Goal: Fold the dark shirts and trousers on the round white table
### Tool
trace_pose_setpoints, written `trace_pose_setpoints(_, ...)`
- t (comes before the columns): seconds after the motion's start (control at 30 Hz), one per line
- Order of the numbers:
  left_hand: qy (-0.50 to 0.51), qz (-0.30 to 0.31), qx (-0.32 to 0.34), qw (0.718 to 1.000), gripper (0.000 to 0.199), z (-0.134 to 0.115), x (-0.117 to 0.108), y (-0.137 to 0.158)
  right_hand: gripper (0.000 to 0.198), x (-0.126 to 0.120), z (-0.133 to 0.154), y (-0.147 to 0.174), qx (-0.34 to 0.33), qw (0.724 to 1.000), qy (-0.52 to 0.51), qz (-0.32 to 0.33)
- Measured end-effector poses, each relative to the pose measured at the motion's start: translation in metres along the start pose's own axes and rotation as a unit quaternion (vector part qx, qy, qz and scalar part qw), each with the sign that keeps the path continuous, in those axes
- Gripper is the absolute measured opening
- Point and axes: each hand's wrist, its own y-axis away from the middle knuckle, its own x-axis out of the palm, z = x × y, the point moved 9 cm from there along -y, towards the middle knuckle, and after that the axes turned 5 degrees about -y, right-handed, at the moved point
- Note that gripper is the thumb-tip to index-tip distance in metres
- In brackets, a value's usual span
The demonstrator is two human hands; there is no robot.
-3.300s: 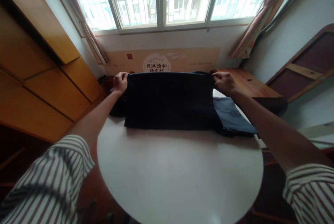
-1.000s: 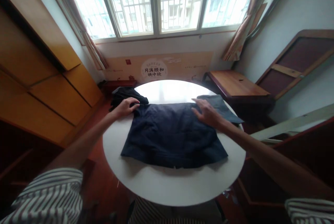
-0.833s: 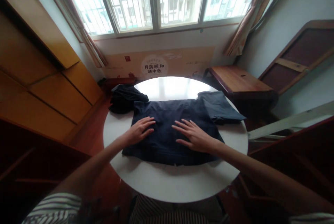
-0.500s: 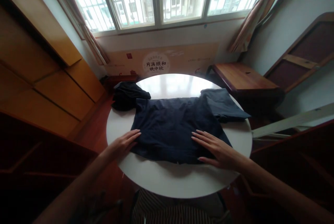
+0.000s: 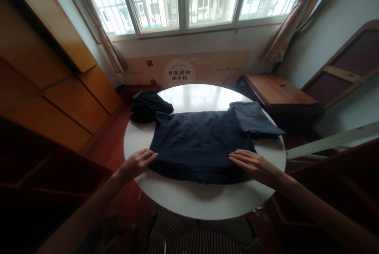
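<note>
A dark blue garment (image 5: 198,143) lies spread across the round white table (image 5: 189,202), with wrinkles in its upper part. At its left edge my left hand (image 5: 142,161) is closed, fingertips pinching the cloth. My right hand (image 5: 251,163) grips the opposite edge, its fingers pressed together and its thumb hidden beneath. The front part of the cloth bulges a little between the two hands. What kind of garment it is, I cannot tell.
A crumpled black garment (image 5: 149,108) sits at the table's back left. A folded grey-blue cloth (image 5: 254,117) is at the back right, touching the dark blue one. Beyond it stands a low wooden table (image 5: 281,88). Wooden cabinets (image 5: 68,100) line the left.
Both hands have gone from lying flat with fingers out to gripping the garment's side edges. My right hand has moved outward to the right, and the front of the cloth has shifted slightly.
</note>
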Motion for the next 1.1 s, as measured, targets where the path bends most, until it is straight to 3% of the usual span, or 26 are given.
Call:
trace_pose_setpoints(0.2,0.021,0.005,-0.077,0.997,0.04,0.02,0.011,-0.003,0.051,0.005,-0.044,0.016,0.11,0.991,0.075,0.025)
trace_pose_setpoints(0.37,0.083,0.028,-0.083,0.993,0.031,0.019,0.019,0.002,0.053,-0.007,-0.058,0.033,0.131,0.989,0.059,0.016)
trace_pose_setpoints(0.5,0.115,0.005,-0.262,0.958,0.013,0.037,0.02,0.023,0.06,-0.013,-0.052,0.041,0.179,0.98,0.09,-0.005)
trace_pose_setpoints(0.57,0.126,0.016,-0.342,0.931,0.022,0.044,0.024,0.035,0.05,-0.019,-0.044,0.042,0.216,0.971,0.103,-0.03)
trace_pose_setpoints(0.63,0.16,0.044,-0.364,0.917,0.02,0.043,0.031,0.04,0.032,-0.025,-0.034,0.044,0.25,0.962,0.095,-0.056)
trace_pose_setpoints(0.7,0.198,0.067,-0.358,0.91,0.016,0.041,0.034,0.043,0.026,-0.027,-0.025,0.048,0.273,0.957,0.072,-0.066)
trace_pose_setpoints(0.87,0.221,0.102,-0.343,0.907,0.011,0.043,0.033,0.05,0.033,-0.018,-0.022,0.07,0.306,0.95,-0.009,-0.064)
trace_pose_setpoints(1.0,0.063,0.056,-0.288,0.954,0.025,0.042,0.01,0.039,0.033,-0.01,-0.028,0.082,0.305,0.949,-0.06,-0.056)
trace_pose_setpoints(1.1,-0.056,0.011,-0.148,0.987,0.037,0.019,-0.003,0.017,0.035,-0.014,-0.027,0.072,0.272,0.962,0.028,-0.031)
